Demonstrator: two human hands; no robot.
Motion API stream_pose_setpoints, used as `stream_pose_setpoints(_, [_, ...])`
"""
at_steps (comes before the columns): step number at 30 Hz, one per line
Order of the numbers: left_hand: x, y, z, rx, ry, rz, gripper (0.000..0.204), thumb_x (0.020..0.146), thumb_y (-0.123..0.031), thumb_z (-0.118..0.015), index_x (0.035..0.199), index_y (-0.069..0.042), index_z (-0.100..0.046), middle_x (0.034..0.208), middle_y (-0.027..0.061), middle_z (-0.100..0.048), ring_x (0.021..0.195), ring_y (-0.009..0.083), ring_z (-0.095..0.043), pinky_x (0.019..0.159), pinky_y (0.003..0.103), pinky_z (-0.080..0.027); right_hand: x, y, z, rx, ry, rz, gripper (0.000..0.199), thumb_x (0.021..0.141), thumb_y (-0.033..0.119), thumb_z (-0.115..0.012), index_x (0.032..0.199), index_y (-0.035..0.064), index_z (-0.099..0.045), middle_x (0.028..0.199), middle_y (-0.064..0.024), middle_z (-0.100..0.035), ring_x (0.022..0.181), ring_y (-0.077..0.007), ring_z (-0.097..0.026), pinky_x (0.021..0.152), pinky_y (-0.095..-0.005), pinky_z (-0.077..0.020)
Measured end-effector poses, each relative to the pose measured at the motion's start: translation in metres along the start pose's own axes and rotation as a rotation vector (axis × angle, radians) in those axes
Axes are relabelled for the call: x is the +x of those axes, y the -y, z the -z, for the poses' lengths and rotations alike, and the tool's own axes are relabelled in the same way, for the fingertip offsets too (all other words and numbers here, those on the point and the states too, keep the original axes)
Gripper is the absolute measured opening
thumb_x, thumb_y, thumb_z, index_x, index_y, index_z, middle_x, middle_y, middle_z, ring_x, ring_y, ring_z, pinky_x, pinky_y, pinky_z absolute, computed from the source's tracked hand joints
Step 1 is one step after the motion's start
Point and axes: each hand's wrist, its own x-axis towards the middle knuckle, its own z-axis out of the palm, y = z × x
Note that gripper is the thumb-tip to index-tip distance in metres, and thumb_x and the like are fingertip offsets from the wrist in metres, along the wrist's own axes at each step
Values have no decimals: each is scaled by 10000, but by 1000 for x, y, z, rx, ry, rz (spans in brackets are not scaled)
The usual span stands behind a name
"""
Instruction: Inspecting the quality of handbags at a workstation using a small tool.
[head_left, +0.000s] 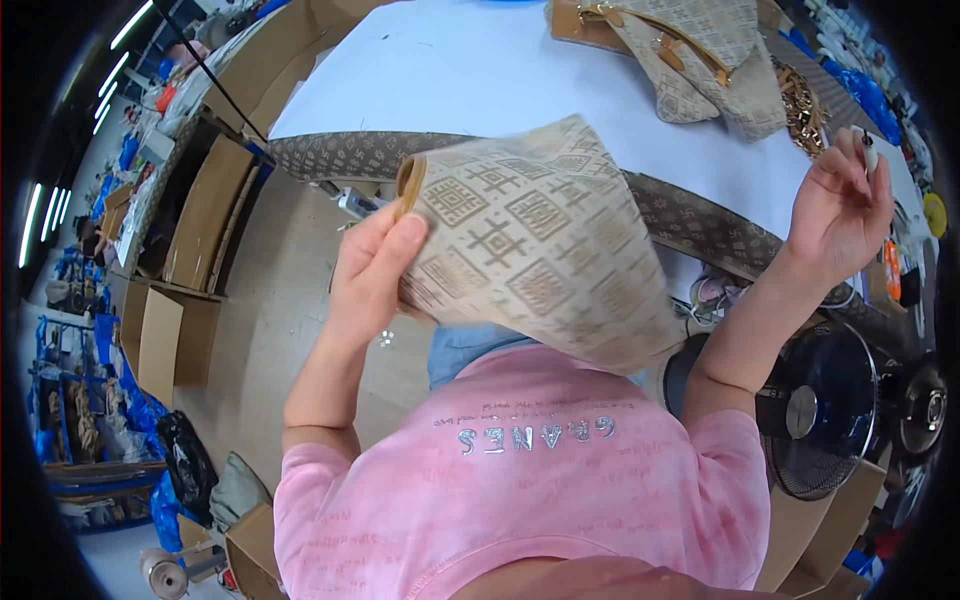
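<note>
My left hand [372,268] grips a beige patterned fabric bag piece [530,230] by its tan-trimmed edge, thumb on top. The piece hangs in front of my chest, partly over the table's near edge, and its far side is smeared by motion. Raised at the right, my right hand [838,208] pinches a slim white pen-like tool [869,152] with a dark end, apart from the fabric. Beyond lies another beige patterned bag [690,65] with tan straps and a zipper, beside a heap of gold-coloured metal pieces [800,108].
A white-topped worktable [430,75] with a brown patterned edge curves ahead of me. At my right stands a black fan [822,410]. Cardboard boxes [162,345] and a black plastic bag [188,465] sit on the left. Shelves of blue-wrapped goods [85,400] stand farther left.
</note>
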Motion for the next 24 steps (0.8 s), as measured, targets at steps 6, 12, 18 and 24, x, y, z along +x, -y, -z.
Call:
stream_pose_setpoints(6, [-14, -2, -27, -225, 570, 70, 645, 936, -114, -603, 1479, 8, -280, 1358, 86, -513, 1269, 163, -456, 1057, 331, -370, -28, 18, -15, -156, 38, 35, 152, 920, 7, -548, 810, 43, -449, 906, -73, -455, 729, -94, -394, 654, -216, -379])
stream_pose_setpoints(12, [41, 52, -56, -399, 553, 401, 615, 938, -78, -583, 1484, -29, -303, 1362, 102, -514, 1196, 150, -524, 1011, 304, -433, -36, -14, -1, -203, 0, -152, 138, 921, 12, -546, 838, 54, -445, 976, -80, -471, 714, -79, -381, 641, -208, -360])
stream_pose_setpoints(18, [110, 115, -46, -490, 198, 501, 464, 970, -153, -562, 1405, -37, -449, 1291, 105, -569, 1092, 143, -590, 902, 285, -506, -68, -107, 36, -191, -162, -589, 104, 914, 5, -538, 852, 34, -460, 925, -84, -484, 602, -64, -362, 560, -199, -362])
stream_pose_setpoints(24, [121, 108, -22, -317, 236, 628, 436, 942, -170, -615, 1351, -53, -516, 1109, 78, -658, 882, 124, -653, 758, 267, -538, -94, -156, 71, -221, -210, -933, 100, 906, 27, -551, 825, 13, -495, 841, -68, -492, 603, -56, -415, 668, -251, -559])
